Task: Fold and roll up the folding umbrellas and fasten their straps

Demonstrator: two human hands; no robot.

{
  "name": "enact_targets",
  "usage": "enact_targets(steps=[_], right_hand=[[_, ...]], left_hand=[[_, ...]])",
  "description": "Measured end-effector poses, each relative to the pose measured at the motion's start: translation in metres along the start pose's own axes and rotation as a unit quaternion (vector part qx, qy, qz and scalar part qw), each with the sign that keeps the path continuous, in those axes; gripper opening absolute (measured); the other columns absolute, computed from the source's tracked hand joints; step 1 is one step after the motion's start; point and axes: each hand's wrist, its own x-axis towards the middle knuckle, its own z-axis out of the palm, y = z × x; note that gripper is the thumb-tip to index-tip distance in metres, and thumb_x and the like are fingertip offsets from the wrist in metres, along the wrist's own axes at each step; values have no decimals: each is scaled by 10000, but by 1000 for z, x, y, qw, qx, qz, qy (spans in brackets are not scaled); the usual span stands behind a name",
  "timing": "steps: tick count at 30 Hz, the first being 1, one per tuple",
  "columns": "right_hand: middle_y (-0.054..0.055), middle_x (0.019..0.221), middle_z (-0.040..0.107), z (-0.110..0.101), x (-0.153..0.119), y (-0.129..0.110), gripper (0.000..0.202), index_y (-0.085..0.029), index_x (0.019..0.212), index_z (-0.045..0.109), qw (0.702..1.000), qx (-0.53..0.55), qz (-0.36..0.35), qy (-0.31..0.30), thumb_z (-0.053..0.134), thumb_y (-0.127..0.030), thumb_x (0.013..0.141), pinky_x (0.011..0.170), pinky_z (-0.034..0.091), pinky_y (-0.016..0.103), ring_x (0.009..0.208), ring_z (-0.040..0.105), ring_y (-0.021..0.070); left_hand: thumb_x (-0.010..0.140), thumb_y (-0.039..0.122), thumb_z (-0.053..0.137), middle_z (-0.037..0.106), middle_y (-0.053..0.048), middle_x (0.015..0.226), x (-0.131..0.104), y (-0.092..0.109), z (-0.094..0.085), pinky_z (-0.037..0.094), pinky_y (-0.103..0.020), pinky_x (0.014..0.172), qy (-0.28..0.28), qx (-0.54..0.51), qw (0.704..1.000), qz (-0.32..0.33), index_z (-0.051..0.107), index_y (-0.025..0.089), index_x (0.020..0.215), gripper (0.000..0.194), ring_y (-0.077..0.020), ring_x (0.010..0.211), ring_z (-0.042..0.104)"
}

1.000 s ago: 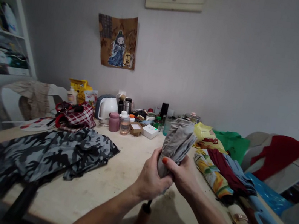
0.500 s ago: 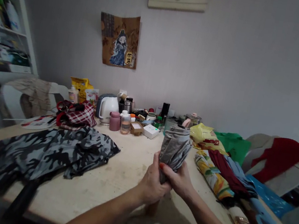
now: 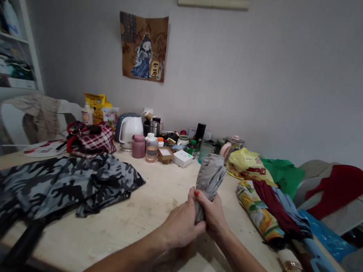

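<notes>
A grey folding umbrella point(image 3: 210, 173), its cloth gathered into a narrow bundle, stands nearly upright over the table. My left hand point(image 3: 184, 220) wraps round its lower part from the left. From the right, my right hand point(image 3: 215, 213) grips the same cloth, thumb laid across the front. Below my hands a brownish handle with a cord loop is partly visible in shadow. To the left lies a camouflage umbrella point(image 3: 79, 184), loosely spread, its dark handle point(image 3: 24, 242) at the table's front edge. Folded umbrellas, one yellow-flowered point(image 3: 257, 211) and one dark red point(image 3: 277, 207), lie on the right.
Along the back of the table point(image 3: 156, 201) stand a white kettle point(image 3: 132, 130), a pink jar point(image 3: 138, 146), a white box point(image 3: 183, 158) and several bottles. A yellow plastic bag point(image 3: 249, 165) and a green bag point(image 3: 283, 174) are at the right. A checked cloth item point(image 3: 97, 140) lies back left.
The grey umbrella's cloth has become narrower and tighter between my hands. Both hands still hold it, and the bundle's top has shifted slightly left.
</notes>
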Motion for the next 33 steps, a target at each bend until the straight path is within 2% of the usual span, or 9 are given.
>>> enact_targets(steps=[5, 8, 12, 14, 17, 20, 24, 29, 33], right_hand=[[-15, 626, 606, -4, 9, 6, 366, -146, 768, 606, 991, 60, 120, 2, 808, -329, 524, 525, 442, 248, 552, 523, 127], [1, 677, 597, -22, 23, -7, 316, -173, 779, 584, 978, 152, 136, -43, 723, -364, 568, 564, 471, 260, 589, 535, 131], [-31, 684, 474, -40, 33, -22, 394, -192, 890, 559, 948, 263, 86, -155, 677, -417, 589, 546, 419, 220, 572, 439, 94], [-40, 680, 415, -40, 30, -22, 434, -203, 925, 543, 946, 253, 70, -189, 666, -449, 590, 522, 383, 216, 554, 385, 94], [-40, 670, 413, -32, 17, -14, 480, -191, 945, 562, 925, 248, 101, -270, 683, -465, 570, 504, 354, 203, 536, 359, 85], [-35, 644, 452, -24, -2, -1, 465, -167, 897, 589, 867, 259, 188, -381, 712, -450, 549, 461, 324, 165, 512, 382, 69], [17, 658, 567, -15, -19, 10, 518, -137, 899, 620, 810, 202, 271, -480, 710, -501, 542, 392, 366, 176, 499, 490, 104], [40, 730, 637, -2, -19, -1, 619, -139, 954, 582, 899, 78, 190, -388, 802, -553, 550, 526, 501, 219, 562, 605, 129], [8, 673, 604, 1, -23, -8, 566, -126, 931, 580, 908, 40, 183, -375, 866, -362, 503, 473, 469, 198, 517, 557, 100]], left_hand=[[768, 403, 594, 712, -252, 968, -6, 6, 3, 473, -417, 788, 33, 45, 998, 2, 495, 18, 1357, 710, -369, 882, 676], [839, 356, 537, 724, -168, 902, -13, 13, -2, 472, -351, 732, -10, 32, 991, 129, 543, 100, 1330, 553, -280, 778, 664], [911, 310, 477, 626, -45, 646, -13, 16, -15, 435, -258, 639, -47, -78, 954, 287, 684, 181, 736, 300, -146, 593, 543], [930, 375, 486, 627, -64, 704, -6, 13, -22, 451, -264, 671, 55, -171, 952, 248, 670, 162, 709, 358, -146, 649, 557], [794, 558, 676, 661, -107, 959, 10, 5, -31, 496, -293, 781, 147, -361, 913, 120, 645, 137, 1099, 521, -181, 842, 629], [539, 674, 817, 664, -91, 967, 18, -1, -37, 510, -263, 693, 81, -534, 840, 50, 563, 141, 1212, 894, -157, 772, 634], [549, 659, 817, 626, 4, 691, 15, 0, -39, 335, -195, 414, 45, -591, 805, -13, 614, 148, 1057, 748, -77, 462, 477], [571, 555, 847, 667, 11, 779, 22, 0, -38, 484, -210, 610, 258, -610, 748, -43, 643, 147, 919, 574, -104, 654, 579], [643, 394, 833, 677, 12, 759, 31, -9, -54, 506, -225, 641, 234, -684, 689, -50, 646, 150, 902, 402, -117, 655, 610]])
